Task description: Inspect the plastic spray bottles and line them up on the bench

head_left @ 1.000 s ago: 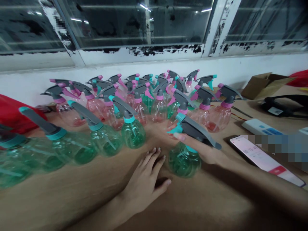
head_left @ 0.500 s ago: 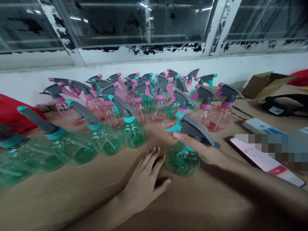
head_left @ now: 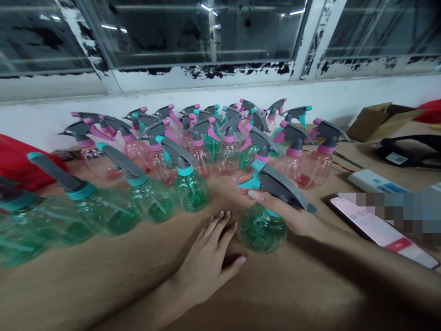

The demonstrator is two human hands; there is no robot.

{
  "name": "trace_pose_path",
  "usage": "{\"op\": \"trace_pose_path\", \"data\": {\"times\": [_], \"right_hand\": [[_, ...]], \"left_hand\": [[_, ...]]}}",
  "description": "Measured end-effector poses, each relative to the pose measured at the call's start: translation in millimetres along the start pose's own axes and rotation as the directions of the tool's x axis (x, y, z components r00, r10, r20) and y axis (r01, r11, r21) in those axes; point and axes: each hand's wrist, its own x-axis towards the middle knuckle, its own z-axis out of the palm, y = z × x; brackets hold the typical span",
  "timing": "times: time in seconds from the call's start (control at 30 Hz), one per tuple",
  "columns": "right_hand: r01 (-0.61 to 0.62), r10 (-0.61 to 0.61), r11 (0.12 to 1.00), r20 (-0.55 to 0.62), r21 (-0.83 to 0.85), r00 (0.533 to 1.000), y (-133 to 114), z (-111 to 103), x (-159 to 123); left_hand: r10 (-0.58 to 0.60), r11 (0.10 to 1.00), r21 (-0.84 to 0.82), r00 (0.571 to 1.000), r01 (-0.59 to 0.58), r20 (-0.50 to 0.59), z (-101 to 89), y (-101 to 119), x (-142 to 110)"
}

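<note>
One green bottle (head_left: 263,232) is in the right hand's (head_left: 298,220) grip; left of it, four teal collars (head_left: 185,171) show in a row. Just beyond, three pink bottles (head_left: 319,170); the crowd behind overlaps too much to count. Right: one phone (head_left: 375,225), one box (head_left: 368,123), one white block (head_left: 365,180).

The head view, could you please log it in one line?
left hand open on brown table; right hand gripping round green plastic spray bottle; pink plastic spray bottles behind

Nothing can be read clearly (the phone (head_left: 365,221) and white label (head_left: 396,158) look blurred).
</note>
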Motion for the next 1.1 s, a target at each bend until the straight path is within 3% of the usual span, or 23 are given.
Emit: {"op": "trace_pose_path", "data": {"times": [0.6, 0.97, 1.1], "right_hand": [[-0.083, 0.083, 0.996, -0.012, -0.015, 0.996, 11.4, -2.6, -1.9], [0.044, -0.044, 0.997, 0.007, -0.067, 0.999, 2.5, -1.0, 0.4], [0.010, -0.009, 0.997, 0.012, -0.083, 1.000, 4.8, -2.2, 0.4]], "left_hand": [[-0.010, 1.000, 0.007, 1.000, 0.010, 0.022, -0.3, 0.7, 0.6], [-0.009, 1.000, -0.021, 1.000, 0.009, 0.001, -0.8, 0.5, 0.5], [-0.006, 1.000, -0.011, 1.000, 0.006, 0.008, -0.9, 0.9, 0.4]]}}
